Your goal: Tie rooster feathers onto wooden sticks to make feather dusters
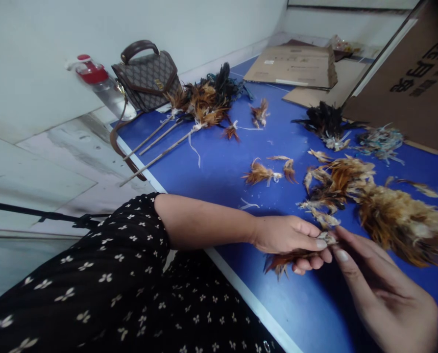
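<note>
Blue tabletop (211, 171). Your left hand (288, 238) pinches feather bundle (278, 262); right hand (388, 284) pinches its pale end (327, 239). Keep left grip steady.

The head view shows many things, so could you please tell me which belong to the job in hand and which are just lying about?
Seemingly part of the job:
- bunch in the left hand, right hand at its pale end
- feather pile
- black feathers
- sticks with feathers tied on

Probably just lying about:
- bag
- bottle
- cardboard
</note>
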